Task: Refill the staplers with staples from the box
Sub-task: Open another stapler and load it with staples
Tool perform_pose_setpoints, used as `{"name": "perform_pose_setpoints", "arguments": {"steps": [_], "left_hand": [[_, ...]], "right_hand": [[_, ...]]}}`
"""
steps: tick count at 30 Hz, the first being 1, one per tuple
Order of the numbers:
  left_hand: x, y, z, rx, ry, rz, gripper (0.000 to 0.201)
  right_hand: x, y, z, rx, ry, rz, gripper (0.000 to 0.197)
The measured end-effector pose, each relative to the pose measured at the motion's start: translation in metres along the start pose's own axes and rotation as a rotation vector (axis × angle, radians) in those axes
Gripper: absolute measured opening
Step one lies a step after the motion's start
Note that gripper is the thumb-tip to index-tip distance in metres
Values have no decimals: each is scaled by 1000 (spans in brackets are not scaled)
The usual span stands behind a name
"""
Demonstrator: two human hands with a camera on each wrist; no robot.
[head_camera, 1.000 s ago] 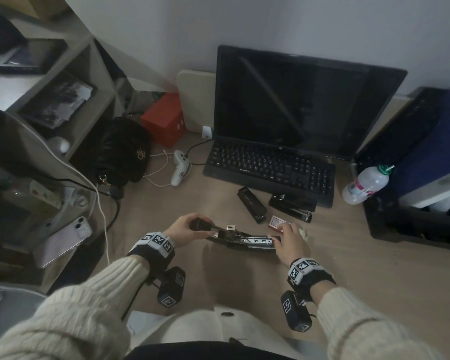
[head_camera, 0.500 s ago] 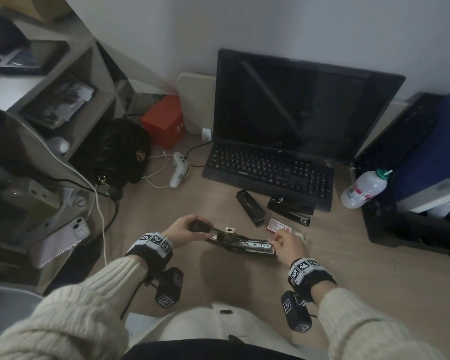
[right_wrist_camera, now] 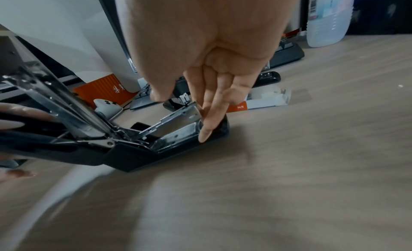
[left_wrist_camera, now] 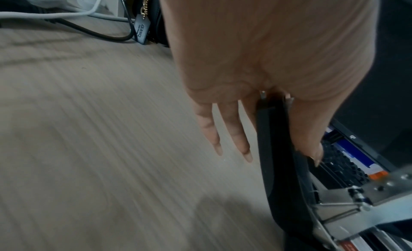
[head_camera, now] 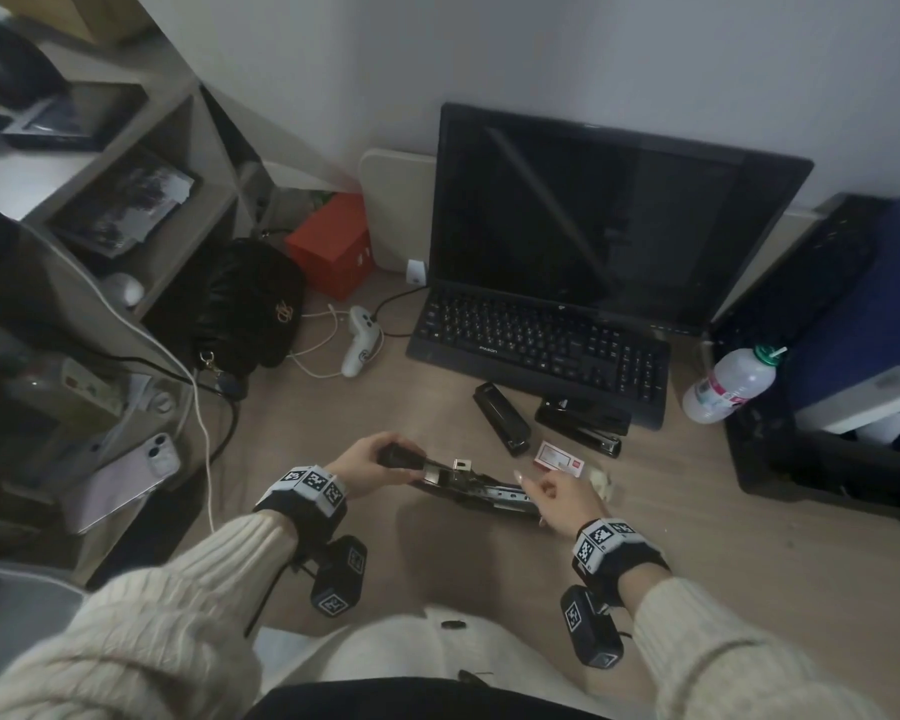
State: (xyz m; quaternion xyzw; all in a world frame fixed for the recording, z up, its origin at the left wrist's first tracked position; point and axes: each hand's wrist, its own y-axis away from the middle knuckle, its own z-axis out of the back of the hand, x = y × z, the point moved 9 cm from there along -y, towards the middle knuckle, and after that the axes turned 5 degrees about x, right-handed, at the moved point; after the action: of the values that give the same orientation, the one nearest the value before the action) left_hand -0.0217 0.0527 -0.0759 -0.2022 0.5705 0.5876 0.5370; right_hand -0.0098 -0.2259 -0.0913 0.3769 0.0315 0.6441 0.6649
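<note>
Left hand (head_camera: 370, 462) pinches the opened stapler (head_camera: 476, 488) by its top arm at near centre; right hand (head_camera: 559, 498), fingers now loosely spread, has lifted off the magazine toward the staple box (head_camera: 559, 458) just beyond, likely reaching for staples.

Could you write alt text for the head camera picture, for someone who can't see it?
Two hands work on an opened black stapler on a wooden desk: the left hand grips its lid, the right hand is at its front end. Beyond lie a staple box, two more staplers and a dark monitor with a keyboard.

left grip (head_camera: 372, 465) curled closed, right grip (head_camera: 562, 498) with fingers extended downward.
</note>
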Motion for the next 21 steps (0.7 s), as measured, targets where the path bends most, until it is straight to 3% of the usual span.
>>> {"name": "perform_pose_setpoints", "arguments": {"steps": [7,21], "left_hand": [[10,2,1,-24,-2,40,28],[0,3,-2,11,-15,54,31]], "right_hand": [[-11,-7,-5,-10,-5,56,24],[-20,-19,-15,27,-7,26,13]]}}
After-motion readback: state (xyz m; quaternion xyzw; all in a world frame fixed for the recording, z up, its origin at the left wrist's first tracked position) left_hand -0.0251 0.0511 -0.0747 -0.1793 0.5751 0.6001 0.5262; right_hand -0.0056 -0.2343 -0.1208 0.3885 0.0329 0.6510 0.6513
